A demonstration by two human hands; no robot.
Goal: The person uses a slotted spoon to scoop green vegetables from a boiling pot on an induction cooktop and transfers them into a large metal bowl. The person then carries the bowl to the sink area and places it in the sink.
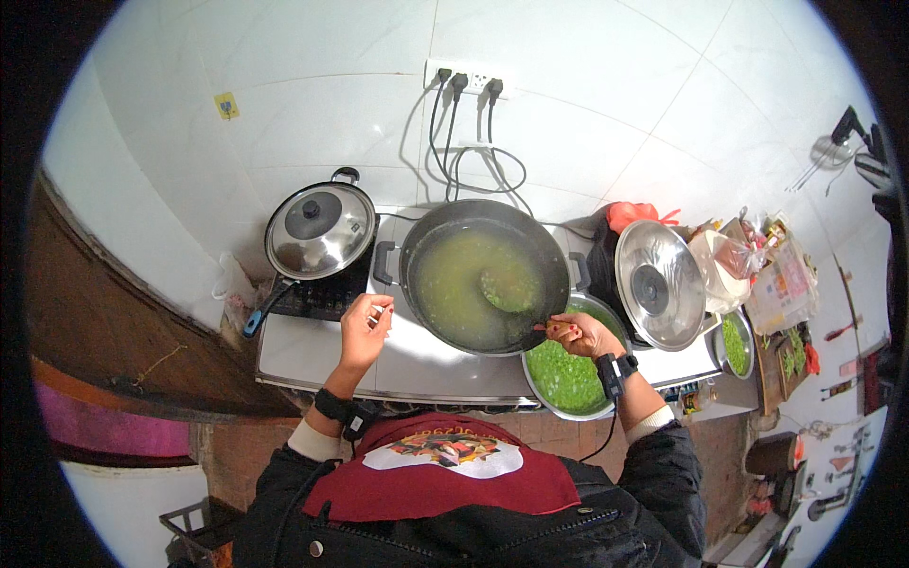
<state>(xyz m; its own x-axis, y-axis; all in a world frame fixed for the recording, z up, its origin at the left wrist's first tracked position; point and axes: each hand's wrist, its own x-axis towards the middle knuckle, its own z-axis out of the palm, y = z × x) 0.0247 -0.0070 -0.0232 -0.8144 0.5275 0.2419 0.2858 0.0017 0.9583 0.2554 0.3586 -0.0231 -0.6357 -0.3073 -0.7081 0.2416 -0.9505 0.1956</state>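
A large dark two-handled wok point(419, 312) stands before me, holding cloudy yellow-green liquid point(454, 270) with small green bits. My right hand point(579, 335) grips a ladle point(510, 291) by its brownish handle at the wok's near right rim. The ladle's round head sits in the liquid with green bits in it. Left of the wok, my left hand point(367, 330) is raised over the counter with loosely bent fingers and nothing visible in it. Partly beneath my right hand is a metal basin point(527, 369) of chopped greens point(568, 376).
A lidded pan point(312, 227) sits on a black cooktop point(327, 298) at left, its handle point(263, 312) sticking out forward. To the right, a metal lid point(660, 284) leans upright, near plastic bags point(738, 255) and a smaller bowl of greens point(736, 348). Plugged cords point(454, 142) hang behind the wok.
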